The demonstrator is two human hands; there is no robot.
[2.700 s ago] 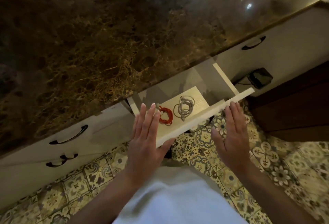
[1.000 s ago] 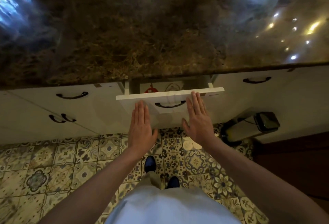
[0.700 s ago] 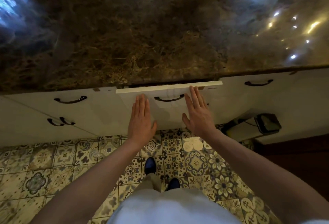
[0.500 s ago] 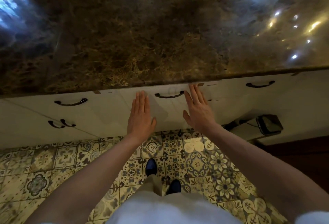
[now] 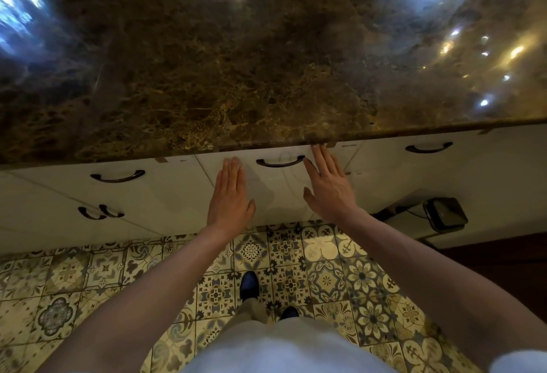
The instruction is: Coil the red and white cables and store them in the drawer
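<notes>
Both hands flat, fingers straight, gripping nothing. Left hand (image 5: 230, 195) pressed palm-down on the white drawer (image 5: 275, 186) front, left of the dark curved handle (image 5: 280, 162). Right hand (image 5: 328, 187) laid on the same front to the right of the handle, fingertips up under the countertop (image 5: 236, 61) lip. Drawer front flush with the neighbouring white fronts, pushed fully in. Red and white cables out of sight; cannot tell where from here. No readable writing or labels anywhere. Brown marble edge overhanging the drawer fronts. Patterned tile floor (image 5: 88, 278) open below. Small dark device (image 5: 445, 213) on a ledge off to the right, well apart from the hands.
</notes>
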